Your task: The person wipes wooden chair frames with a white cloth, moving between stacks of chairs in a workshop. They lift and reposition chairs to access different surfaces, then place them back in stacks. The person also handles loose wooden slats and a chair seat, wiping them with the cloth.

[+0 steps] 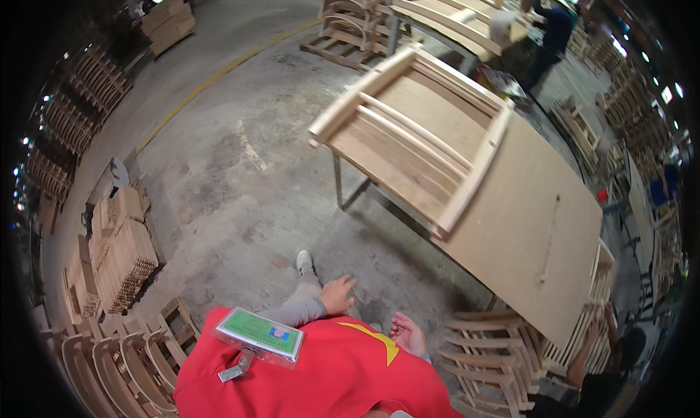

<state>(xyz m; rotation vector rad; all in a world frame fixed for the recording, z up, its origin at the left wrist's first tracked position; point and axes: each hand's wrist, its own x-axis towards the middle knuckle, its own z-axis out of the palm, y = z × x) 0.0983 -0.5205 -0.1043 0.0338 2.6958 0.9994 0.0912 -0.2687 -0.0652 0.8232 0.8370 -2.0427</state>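
Right now both hands are empty & hanging low by your red shirt point(328, 374): left hand point(337, 295) loosely curled, knuckles up, holding nothing; right hand point(408, 333) open w/ palm showing, fingers relaxed, also holding nothing. Nearest work item is the wooden chair frame point(415, 137), lying flat on the far left end of the counter point(532, 228), one curved rail overhanging the counter edge toward the concrete floor point(219, 192), slats running lengthwise. It's well apart from both hands, so you're not in reach yet. My read: step in hand is closing in on that frame. To do it well, step around the counter's metal leg point(340, 188) rather than leaning over, square up to the near long rail, & take it w/ both hands spread apart on the solid rails, not on the thin slats, since those look like they'd flex. Watch the overhang; a push from the near side could tip it off. Keep feet clear of the stacked chair parts point(496, 360) just beside your right & the curved frames point(109, 367) at your left. Another person point(550, 31) works at a far bench, well apart, no conflict. ID badge point(259, 334) dangles at chest; mind it snagging.
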